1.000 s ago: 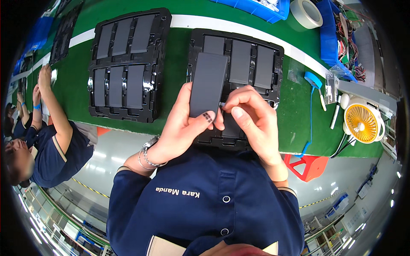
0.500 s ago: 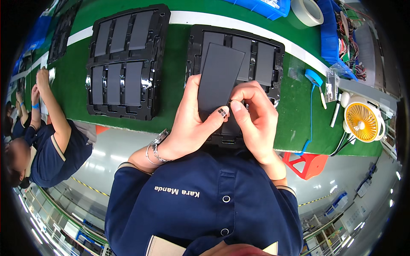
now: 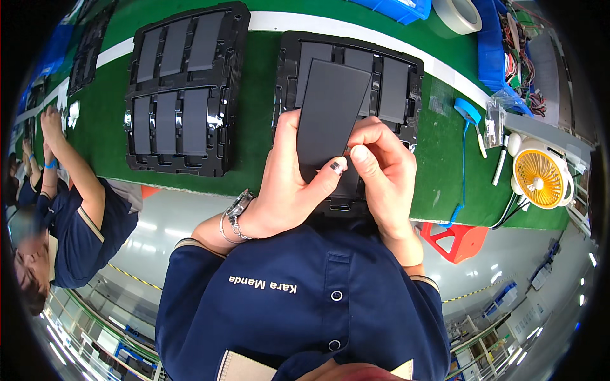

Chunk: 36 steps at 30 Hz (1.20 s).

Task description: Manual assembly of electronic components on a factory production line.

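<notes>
Counted two black moulded trays on the green bench point(image 3: 254, 95): a left tray point(image 3: 181, 95) and a right tray point(image 3: 381, 76). Counted six dark grey rectangular panels in the left tray, three in its upper row and three in its lower row, each lying flat in its own slot. Saw three or so like panels in the upper row of the right tray; lower row hidden behind the hands, so could not tell its fill.

Held one loose dark panel point(image 3: 330, 114) up over the right tray, tilted slightly, above its middle. Looked flat, thin, matt dark grey, rectangular, with a small striped tab point(image 3: 335, 167) at its lower edge. Left hand point(image 3: 289, 190) cupped the panel from behind and the side, thumb pressed on its lower front beside the tab. Right hand point(image 3: 381, 178) pinched the lower right corner of the panel between thumb and forefinger, other fingers curled.

Further right: one roll of tape point(image 3: 457, 14), blue bins point(image 3: 492, 44), one small yellow fan point(image 3: 539, 179), one blue-handled tool point(image 3: 469, 113). At far left, another person's arm point(image 3: 76, 171) reached onto the bench.
</notes>
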Available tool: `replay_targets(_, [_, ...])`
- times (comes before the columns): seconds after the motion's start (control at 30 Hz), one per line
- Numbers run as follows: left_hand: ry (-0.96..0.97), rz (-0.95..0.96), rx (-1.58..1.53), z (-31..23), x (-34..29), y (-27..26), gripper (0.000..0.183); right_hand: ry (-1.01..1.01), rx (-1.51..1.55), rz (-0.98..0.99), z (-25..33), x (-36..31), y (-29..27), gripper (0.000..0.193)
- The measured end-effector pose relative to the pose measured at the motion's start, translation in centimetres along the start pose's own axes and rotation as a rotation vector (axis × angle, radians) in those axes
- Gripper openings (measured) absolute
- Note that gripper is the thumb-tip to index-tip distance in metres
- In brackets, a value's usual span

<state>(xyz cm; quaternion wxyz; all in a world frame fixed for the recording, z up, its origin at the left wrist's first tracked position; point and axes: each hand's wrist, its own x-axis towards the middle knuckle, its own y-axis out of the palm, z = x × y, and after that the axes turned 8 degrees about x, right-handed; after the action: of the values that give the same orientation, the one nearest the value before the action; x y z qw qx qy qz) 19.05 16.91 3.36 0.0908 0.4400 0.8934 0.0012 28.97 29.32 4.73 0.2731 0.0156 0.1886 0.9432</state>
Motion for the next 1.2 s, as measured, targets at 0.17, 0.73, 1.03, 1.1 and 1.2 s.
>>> replay_targets(0.17, [-0.032, 0.012, -0.037, -0.1, 0.0, 0.1, 0.053, -0.048, -0.146, 0.002, 0.1, 0.1, -0.2, 0.01])
replay_targets(0.73, [0.047, 0.079, 0.04, 0.3, 0.1, 0.0, 0.054, -0.061, -0.223, 0.006, 0.4, 0.1, -0.6, 0.009])
replay_targets(1.03, [-0.703, 0.591, -0.957, -1.4, 0.7, -0.5, 0.045, -0.211, -0.426, -0.025, 1.5, 2.0, -3.5, 0.022])
replay_targets(1.1, [-0.746, 0.764, -1.1, -0.4, 0.7, -0.7, 0.046, -0.225, -0.439, -0.083, 1.0, 1.8, -3.6, 0.021])
replay_targets(1.2, [-0.818, 0.766, -1.094, -0.4, 0.9, -0.8, 0.048, -0.167, -0.422, -0.161, 1.5, 1.8, -2.7, 0.025])
